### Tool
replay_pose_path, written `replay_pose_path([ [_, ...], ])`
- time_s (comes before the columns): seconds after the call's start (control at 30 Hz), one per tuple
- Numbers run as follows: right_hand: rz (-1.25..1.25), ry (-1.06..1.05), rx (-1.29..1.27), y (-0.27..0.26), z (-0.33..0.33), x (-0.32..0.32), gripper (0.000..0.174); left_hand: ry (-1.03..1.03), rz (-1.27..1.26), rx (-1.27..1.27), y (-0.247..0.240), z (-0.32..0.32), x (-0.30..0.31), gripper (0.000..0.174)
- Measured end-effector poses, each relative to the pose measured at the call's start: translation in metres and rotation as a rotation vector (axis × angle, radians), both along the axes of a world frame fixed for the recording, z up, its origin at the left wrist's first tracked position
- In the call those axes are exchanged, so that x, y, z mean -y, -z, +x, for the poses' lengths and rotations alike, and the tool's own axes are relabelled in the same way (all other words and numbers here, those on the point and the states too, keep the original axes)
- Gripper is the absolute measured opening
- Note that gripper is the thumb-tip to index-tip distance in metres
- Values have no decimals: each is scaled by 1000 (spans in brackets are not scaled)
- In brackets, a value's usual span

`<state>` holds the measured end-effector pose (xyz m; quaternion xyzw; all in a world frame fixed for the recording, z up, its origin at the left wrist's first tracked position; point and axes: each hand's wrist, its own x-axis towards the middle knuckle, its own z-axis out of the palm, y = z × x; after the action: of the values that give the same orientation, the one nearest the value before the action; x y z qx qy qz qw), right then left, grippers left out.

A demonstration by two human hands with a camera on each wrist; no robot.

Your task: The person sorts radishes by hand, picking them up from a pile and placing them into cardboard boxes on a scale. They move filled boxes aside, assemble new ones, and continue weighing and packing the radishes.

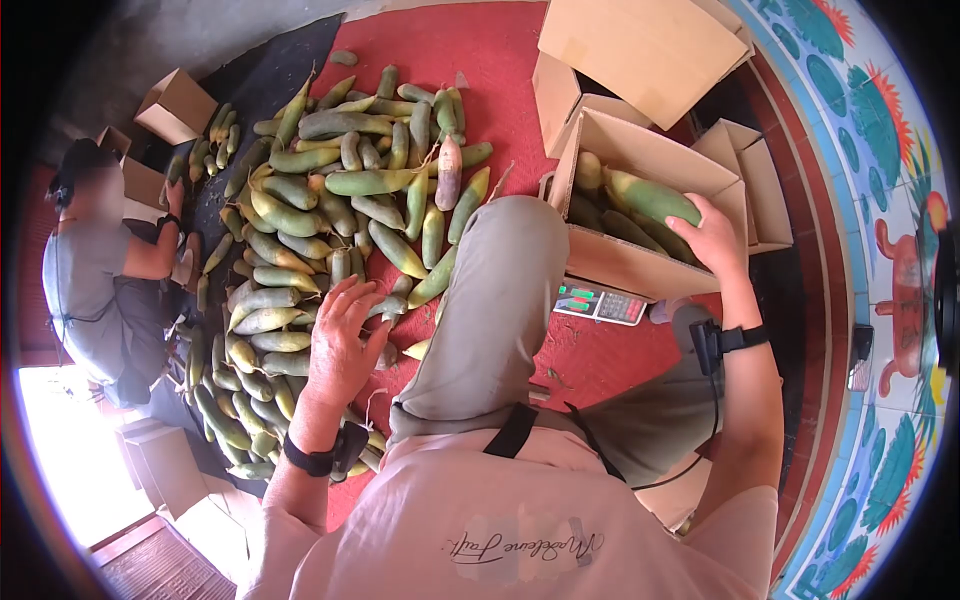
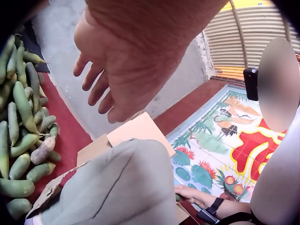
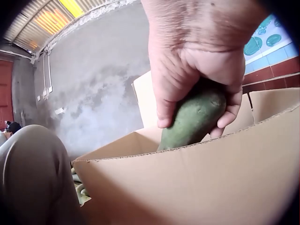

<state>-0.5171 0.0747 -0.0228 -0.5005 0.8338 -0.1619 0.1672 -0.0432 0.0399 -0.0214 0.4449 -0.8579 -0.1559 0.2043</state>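
A long green radish lies tilted at the mouth of a cardboard box, its pale end toward the left. My right hand grips its green end, thumb and fingers wrapped around it in the right wrist view, where the radish shows above the box rim. Other green radishes lie deeper in the box. My left hand is raised in front of the big radish pile, its palm bare and its fingers loosely extended in the left wrist view.
A digital scale stands beneath the box. Cardboard boxes and flaps surround it, with a tiled wall at the right. My bent knee stands between pile and box. Another person sits at the pile's far left.
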Motion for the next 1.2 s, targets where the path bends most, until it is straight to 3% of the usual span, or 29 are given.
replay_pose_path([
  [0.1,21,-89,-216,16,-4,6,50,-8,7,13,4,3,-1,34],
  [0.23,-70,-89,-182,41,-36,4,48,-18,12,25,13,9,-2,30],
  [0.4,-92,-67,-316,37,-54,-22,41,-63,61,45,56,31,-1,27],
  [0.53,-147,-64,-199,21,-48,-55,35,-320,363,-24,123,73,-7,23],
  [0.6,-202,-71,-211,13,-45,-74,30,-409,389,-46,156,100,-17,26],
  [0.8,-240,-52,-325,-17,-53,-125,22,-651,640,75,203,165,-43,28],
  [1.0,-155,-87,-501,-16,-52,-163,20,-871,765,128,278,225,-60,36],
  [1.07,-115,-119,-579,-10,-48,-170,19,-919,565,239,299,234,-65,42],
  [1.13,-138,-103,-546,-3,-47,-172,19,-989,622,219,304,233,-61,49],
  [1.2,-163,-84,-511,-1,-47,-172,20,-1113,891,-11,310,231,-55,51],
])
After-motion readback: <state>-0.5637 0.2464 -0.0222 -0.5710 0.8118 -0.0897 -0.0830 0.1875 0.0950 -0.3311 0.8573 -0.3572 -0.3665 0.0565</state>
